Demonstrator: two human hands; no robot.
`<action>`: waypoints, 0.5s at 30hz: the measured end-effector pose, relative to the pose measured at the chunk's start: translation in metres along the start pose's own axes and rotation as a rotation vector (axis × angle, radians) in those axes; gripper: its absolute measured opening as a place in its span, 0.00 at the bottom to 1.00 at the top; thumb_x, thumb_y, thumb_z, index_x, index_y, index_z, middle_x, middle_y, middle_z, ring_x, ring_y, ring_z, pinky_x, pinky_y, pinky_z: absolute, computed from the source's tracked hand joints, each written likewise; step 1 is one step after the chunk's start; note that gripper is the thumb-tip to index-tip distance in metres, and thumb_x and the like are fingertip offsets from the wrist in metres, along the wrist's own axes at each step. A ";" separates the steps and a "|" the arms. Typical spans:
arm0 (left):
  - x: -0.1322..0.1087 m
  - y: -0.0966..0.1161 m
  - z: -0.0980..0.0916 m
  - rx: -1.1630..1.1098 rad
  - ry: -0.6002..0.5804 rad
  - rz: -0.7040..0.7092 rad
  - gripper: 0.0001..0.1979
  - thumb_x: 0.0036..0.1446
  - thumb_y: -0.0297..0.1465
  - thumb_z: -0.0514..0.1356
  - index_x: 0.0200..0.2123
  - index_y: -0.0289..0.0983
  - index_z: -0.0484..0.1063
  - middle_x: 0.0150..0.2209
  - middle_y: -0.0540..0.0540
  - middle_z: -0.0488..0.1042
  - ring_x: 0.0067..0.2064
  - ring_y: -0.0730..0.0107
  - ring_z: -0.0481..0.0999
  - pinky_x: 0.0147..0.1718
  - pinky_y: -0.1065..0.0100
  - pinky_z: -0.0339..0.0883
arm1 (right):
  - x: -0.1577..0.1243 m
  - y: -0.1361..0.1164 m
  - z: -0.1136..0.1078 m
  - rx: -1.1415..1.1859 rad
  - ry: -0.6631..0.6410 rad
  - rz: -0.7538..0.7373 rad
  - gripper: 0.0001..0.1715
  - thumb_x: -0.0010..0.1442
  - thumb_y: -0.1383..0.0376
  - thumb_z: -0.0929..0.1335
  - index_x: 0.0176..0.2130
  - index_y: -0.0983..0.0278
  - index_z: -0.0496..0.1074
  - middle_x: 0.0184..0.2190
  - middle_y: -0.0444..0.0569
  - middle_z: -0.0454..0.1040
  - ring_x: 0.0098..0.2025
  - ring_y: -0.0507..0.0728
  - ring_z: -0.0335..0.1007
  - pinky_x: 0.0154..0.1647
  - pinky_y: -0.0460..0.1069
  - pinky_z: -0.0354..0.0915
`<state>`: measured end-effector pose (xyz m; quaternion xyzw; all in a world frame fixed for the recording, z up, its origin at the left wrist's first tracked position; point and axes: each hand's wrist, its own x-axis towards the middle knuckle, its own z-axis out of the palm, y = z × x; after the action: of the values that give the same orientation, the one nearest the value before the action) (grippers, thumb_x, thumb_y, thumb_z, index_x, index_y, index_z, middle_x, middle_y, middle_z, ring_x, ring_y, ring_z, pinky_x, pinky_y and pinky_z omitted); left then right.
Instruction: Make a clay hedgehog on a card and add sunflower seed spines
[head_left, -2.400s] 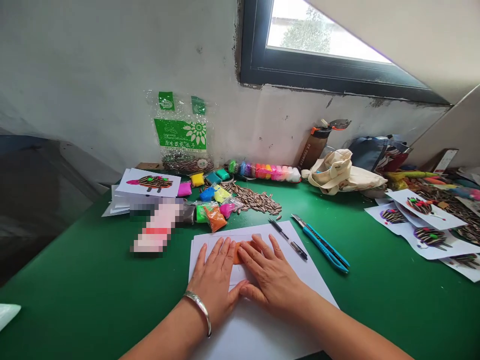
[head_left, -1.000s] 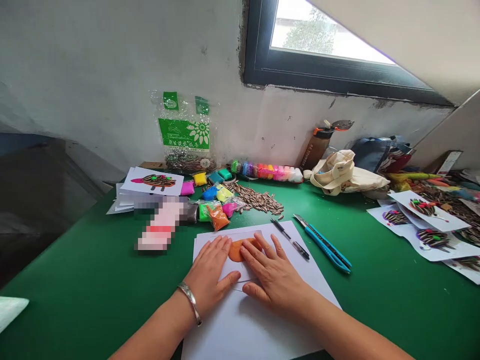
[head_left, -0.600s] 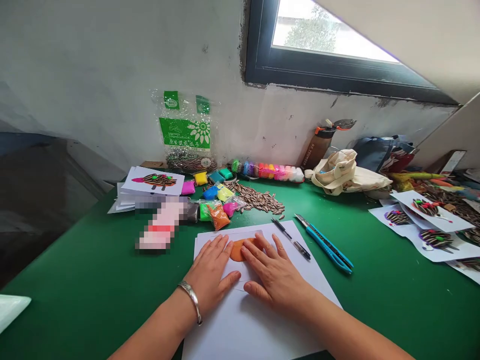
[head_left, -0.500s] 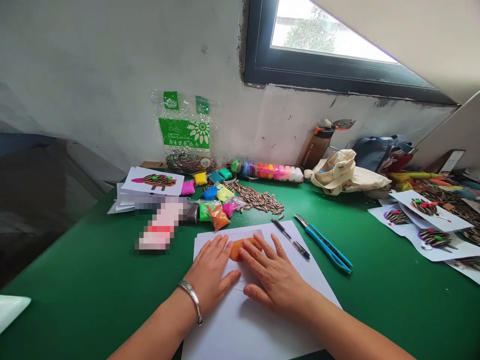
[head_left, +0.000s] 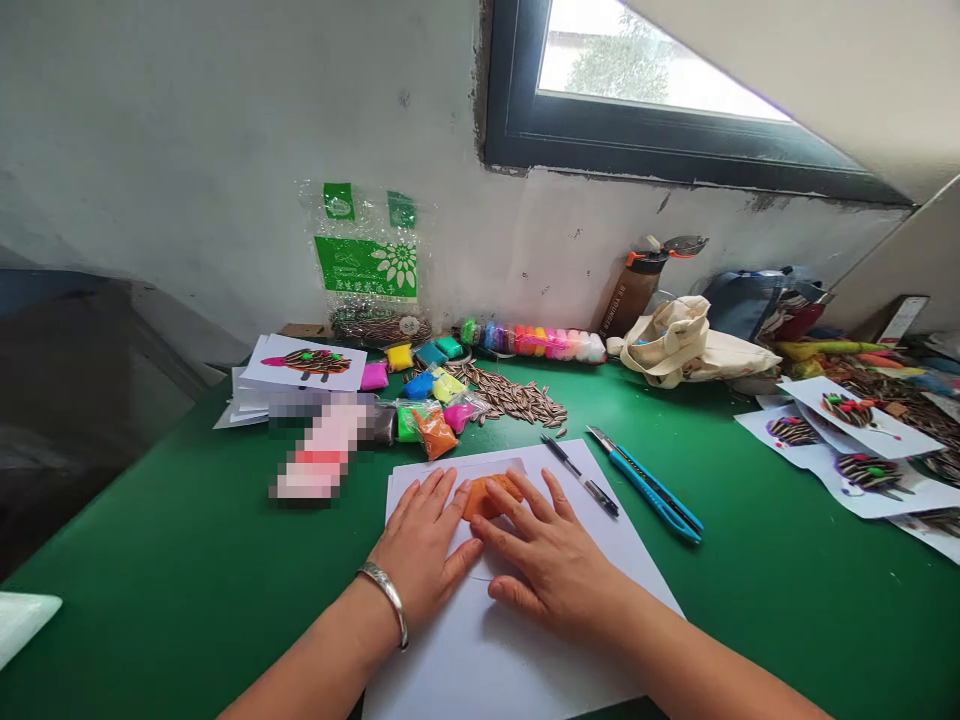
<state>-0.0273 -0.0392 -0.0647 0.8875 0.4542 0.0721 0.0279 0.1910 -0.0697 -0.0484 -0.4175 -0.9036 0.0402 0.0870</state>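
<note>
A flattened patch of orange modelling clay [head_left: 481, 499] lies on white paper [head_left: 450, 655] in front of me. My left hand [head_left: 426, 535] rests on the sheet with fingers spread, its index fingertip at the clay's left edge. On the right side my right hand [head_left: 544, 550] is spread too, and its fingers lie over part of the clay. A silver bangle [head_left: 386, 600] circles my left wrist. Beside my right hand, a black pen [head_left: 580, 475] lies across the paper's edge, and a blue utility knife [head_left: 649, 487] sits on the green table just beyond it.
Small bags of coloured clay [head_left: 435, 433] lie behind the paper, next to loose sunflower seeds [head_left: 517, 393]. Finished seed pictures [head_left: 304, 362] are stacked at left, with more pictures [head_left: 862, 420] at right. Along the wall stand a bottle [head_left: 632, 290] and a cloth bag [head_left: 675, 350].
The fingers of my right hand have shifted slightly on the clay, its index finger a little lower. My left hand stays nearly in place. The view has tilted a touch.
</note>
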 end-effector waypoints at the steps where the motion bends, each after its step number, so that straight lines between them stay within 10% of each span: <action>1: 0.000 0.000 0.000 -0.004 0.005 -0.001 0.30 0.62 0.46 0.48 0.61 0.36 0.59 0.63 0.37 0.58 0.64 0.51 0.56 0.59 0.49 0.54 | 0.000 0.000 0.000 0.002 -0.004 0.000 0.34 0.64 0.45 0.56 0.65 0.50 0.49 0.67 0.47 0.47 0.68 0.70 0.34 0.62 0.72 0.38; 15: -0.001 -0.001 0.003 0.012 0.027 0.011 0.29 0.63 0.46 0.47 0.62 0.37 0.59 0.64 0.38 0.58 0.64 0.52 0.55 0.59 0.50 0.53 | -0.001 0.002 0.000 0.005 0.023 0.031 0.33 0.63 0.44 0.57 0.64 0.49 0.53 0.67 0.48 0.48 0.68 0.69 0.34 0.63 0.70 0.38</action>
<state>-0.0285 -0.0391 -0.0679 0.8890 0.4502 0.0817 0.0163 0.1930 -0.0698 -0.0490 -0.4317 -0.8959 0.0390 0.0975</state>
